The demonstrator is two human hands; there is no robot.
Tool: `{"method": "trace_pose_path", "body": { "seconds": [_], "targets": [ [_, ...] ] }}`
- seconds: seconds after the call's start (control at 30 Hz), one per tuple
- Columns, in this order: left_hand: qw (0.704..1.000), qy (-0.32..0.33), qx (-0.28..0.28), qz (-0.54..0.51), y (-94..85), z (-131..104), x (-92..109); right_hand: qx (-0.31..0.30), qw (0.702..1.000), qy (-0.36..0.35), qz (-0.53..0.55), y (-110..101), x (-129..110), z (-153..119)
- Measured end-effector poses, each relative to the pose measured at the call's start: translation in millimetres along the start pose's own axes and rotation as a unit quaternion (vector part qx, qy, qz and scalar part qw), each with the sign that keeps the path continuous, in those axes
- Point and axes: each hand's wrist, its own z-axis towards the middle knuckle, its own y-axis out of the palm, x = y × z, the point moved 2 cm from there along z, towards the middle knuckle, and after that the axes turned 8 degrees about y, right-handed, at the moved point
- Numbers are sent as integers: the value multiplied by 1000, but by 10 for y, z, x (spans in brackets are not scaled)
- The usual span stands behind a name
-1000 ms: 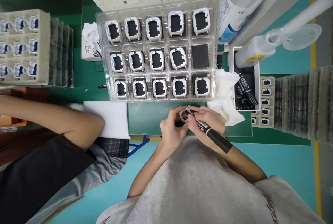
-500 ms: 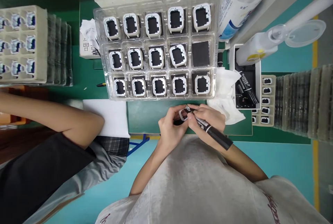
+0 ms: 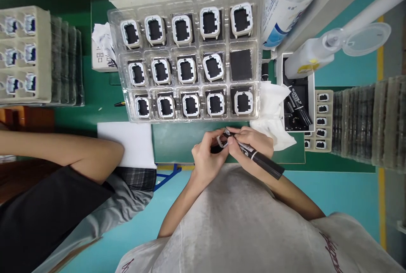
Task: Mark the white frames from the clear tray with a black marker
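Observation:
Close to my body, at the table's front edge, my left hand [image 3: 207, 152] is closed around a small white plastic frame [image 3: 221, 140], mostly covered by fingers. My right hand [image 3: 250, 144] grips a black marker pen [image 3: 258, 159], its rear end slanting down to the right and its tip end at the frame. Whether the tip touches the frame is hard to make out. Beyond my hands lies a clear plastic tray [image 3: 190, 123] with similar white frames in its pockets; one pocket in the middle row, far right, shows only a black pad [image 3: 241, 65].
A white box [image 3: 312, 127] with black markers stands right, beside crumpled tissue [image 3: 269, 131] and plastic bottles [image 3: 285, 6]. Tray stacks rise at the far right [image 3: 355, 125] and left [image 3: 65, 61]. A co-worker's arm [image 3: 69, 150] reaches in at left, near a white sheet [image 3: 136, 146].
The view has shifted slightly, so the tray and bottles sit a little further left. Both hands keep nearly the same pose on the frame and marker. The co-worker's arm has moved slightly.

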Motion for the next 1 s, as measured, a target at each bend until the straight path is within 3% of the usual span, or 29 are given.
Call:
{"method": "trace_pose_path", "body": {
  "seconds": [0.13,0.37,0.73,1.0],
  "targets": [
    [1000,13,4,20,-10,-4,-8,-16,997,-72,-1,18,-5,16],
    [999,32,9,6,7,-18,-36,14,1000,24,5,-5,-2,-6],
    [991,-77,6,-109,-3,26,-10,16,997,40,58,-57,-18,-10],
    [994,-56,12,-90,-24,51,-13,19,1000,1,24,1,-32,20]
  ]
}}
